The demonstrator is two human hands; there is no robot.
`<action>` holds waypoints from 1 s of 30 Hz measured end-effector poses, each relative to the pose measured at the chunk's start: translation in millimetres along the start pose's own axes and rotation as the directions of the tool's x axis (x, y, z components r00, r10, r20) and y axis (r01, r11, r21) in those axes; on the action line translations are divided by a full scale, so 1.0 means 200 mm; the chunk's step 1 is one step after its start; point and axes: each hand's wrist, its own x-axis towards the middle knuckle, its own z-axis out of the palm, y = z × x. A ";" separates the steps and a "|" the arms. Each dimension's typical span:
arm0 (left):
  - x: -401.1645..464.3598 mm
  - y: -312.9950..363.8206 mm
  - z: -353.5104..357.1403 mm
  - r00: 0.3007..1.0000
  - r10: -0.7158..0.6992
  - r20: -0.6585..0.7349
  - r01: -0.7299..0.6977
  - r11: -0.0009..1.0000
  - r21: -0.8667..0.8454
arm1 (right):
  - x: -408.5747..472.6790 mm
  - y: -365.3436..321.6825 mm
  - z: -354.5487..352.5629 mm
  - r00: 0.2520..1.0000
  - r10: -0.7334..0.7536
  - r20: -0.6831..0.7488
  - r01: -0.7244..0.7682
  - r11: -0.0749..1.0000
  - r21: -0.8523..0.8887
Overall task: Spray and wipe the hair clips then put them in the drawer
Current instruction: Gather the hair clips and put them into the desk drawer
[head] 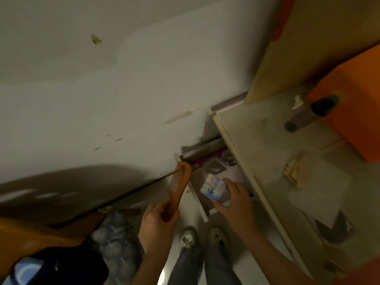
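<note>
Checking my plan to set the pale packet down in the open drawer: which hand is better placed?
Right hand: it already holds the pale packet over the open drawer. The left hand is busy gripping the comb.

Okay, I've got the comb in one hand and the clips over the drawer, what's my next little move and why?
Probably let go of the pack of hair clips so that it settles in the open drawer. Your right hand already holds it low over the drawer's paper lining, while your left hand is busy gripping the orange comb beside the drawer.
</note>
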 end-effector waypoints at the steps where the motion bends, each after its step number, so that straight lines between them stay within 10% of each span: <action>1: 0.02 -0.02 0.04 1.000 -0.011 -0.009 0.010 1.000 -0.023 | 0.04 0.02 0.05 1.000 0.007 0.008 -0.007 1.000 0.013; 30: 0.40 -0.51 0.52 0.994 -0.082 -0.075 0.076 0.994 -0.081 | 0.79 0.62 0.83 0.996 0.023 0.091 -0.016 0.996 -0.083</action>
